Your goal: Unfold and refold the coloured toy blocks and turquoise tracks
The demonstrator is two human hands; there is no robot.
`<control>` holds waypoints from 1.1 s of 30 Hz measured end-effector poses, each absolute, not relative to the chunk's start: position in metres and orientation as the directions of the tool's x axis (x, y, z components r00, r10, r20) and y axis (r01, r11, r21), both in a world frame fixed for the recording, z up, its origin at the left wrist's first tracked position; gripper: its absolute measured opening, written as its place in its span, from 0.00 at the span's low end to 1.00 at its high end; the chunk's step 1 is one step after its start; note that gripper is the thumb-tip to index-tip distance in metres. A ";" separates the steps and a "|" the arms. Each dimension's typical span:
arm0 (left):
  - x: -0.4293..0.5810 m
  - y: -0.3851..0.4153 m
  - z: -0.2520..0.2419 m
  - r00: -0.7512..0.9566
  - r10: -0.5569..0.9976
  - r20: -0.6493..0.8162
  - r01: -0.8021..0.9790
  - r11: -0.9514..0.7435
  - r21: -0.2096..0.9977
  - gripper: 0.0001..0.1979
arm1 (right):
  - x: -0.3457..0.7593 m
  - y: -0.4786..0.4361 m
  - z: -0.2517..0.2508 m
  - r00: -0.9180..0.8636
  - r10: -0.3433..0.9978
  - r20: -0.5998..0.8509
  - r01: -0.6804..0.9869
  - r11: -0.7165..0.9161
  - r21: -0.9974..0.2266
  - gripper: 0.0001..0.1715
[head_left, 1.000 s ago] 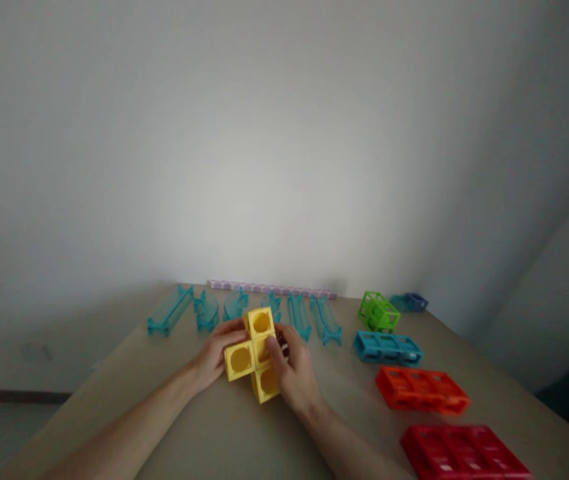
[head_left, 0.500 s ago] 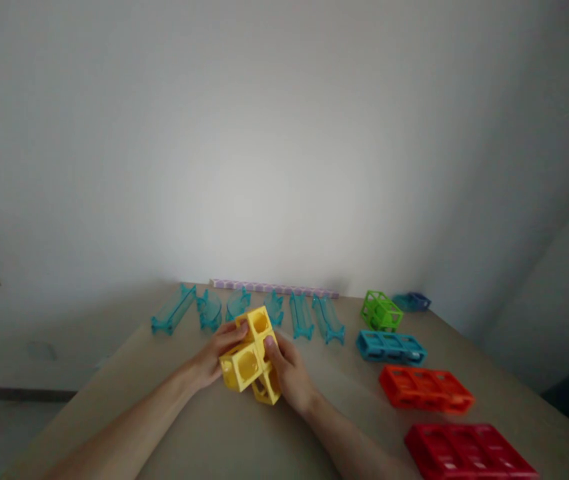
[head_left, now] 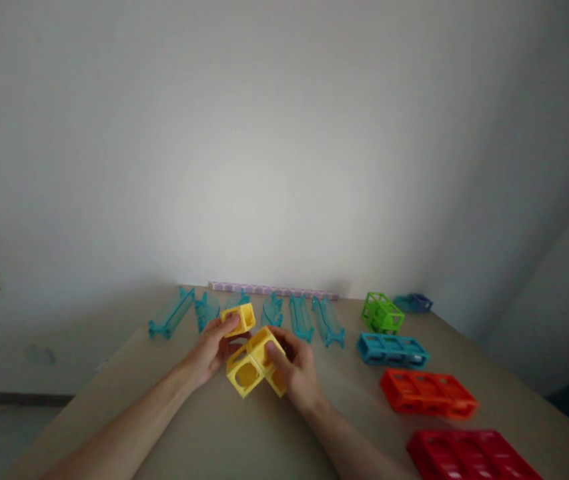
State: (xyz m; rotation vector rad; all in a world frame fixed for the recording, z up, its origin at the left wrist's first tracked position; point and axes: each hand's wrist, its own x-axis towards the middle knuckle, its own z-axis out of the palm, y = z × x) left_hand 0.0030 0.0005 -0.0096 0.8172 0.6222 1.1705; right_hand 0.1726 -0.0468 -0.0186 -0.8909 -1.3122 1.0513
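Note:
My left hand (head_left: 211, 352) is closed around a yellow open-sided block (head_left: 245, 317), thumb on its near face. In my right hand (head_left: 294, 363) is a cluster of joined yellow cube blocks (head_left: 245, 375) with round holes, the thumb pressed on its upper part. Both yellow pieces are held above the table. The left one sits a little higher and farther back, and a narrow gap shows between the two. Whether they touch behind is hidden. Several of my fingers are hidden behind the blocks.
Several clear teal track pieces, including a long one (head_left: 172, 312) and a straight one (head_left: 327, 321), line the back of the table (head_left: 204, 427). A purple patterned strip (head_left: 274, 291) lies by the wall. On the right are green (head_left: 382, 313), blue (head_left: 393, 350), orange (head_left: 428, 393) and red (head_left: 471, 455) blocks.
The yellow blocks were together in both hands. Now my left hand holds one apart, up and left of the rest, while the cluster in my right hand has turned.

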 end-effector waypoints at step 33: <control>0.000 -0.007 0.004 0.338 0.903 0.266 -0.660 0.026 0.751 0.17 | 0.157 -0.043 -0.015 -0.138 0.973 -0.183 -0.561 -0.229 -0.795 0.15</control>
